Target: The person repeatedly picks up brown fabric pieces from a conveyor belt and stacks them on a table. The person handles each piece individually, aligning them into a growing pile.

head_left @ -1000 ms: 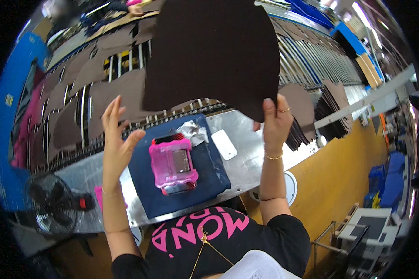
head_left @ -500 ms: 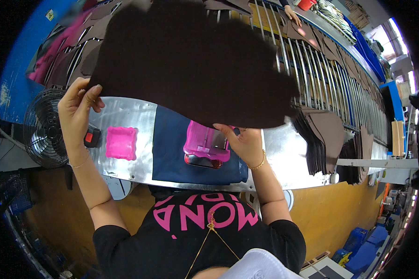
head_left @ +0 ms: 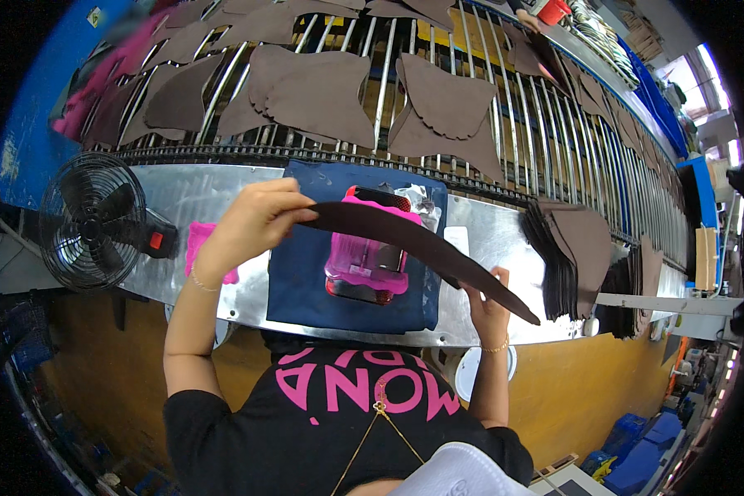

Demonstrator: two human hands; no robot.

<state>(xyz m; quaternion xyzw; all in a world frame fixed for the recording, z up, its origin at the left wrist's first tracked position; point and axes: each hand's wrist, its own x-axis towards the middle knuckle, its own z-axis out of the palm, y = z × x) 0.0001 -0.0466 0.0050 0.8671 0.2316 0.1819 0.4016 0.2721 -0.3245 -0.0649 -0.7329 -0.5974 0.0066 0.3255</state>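
A dark brown cut piece of leather-like sheet (head_left: 388, 234) is held up over the metal table, seen almost edge-on and sloping down to the right. My left hand (head_left: 260, 215) pinches its left end between thumb and fingers. Near its right end, my right hand (head_left: 488, 312) grips the lower edge, the fingers partly covered by the sheet. Below it, a pink scalloped tray-like holder (head_left: 372, 277) sits on a red and black object over a dark blue mat (head_left: 302, 289). Behind my left wrist, a pink scalloped tray (head_left: 197, 240) is partly hidden.
A black fan (head_left: 93, 221) stands at the left. Beyond the table, a rack of metal bars (head_left: 382, 95) bears several brown cut pieces (head_left: 314, 91). Stacked brown pieces (head_left: 577, 248) lie at the right, near a white bar (head_left: 670, 305). Another person's hand (head_left: 527, 20) shows far right.
The brown sheet has come down from over the rack and turned nearly edge-on. My left hand has moved right and nearer; my right hand has moved right and nearer. The rack's pieces now show.
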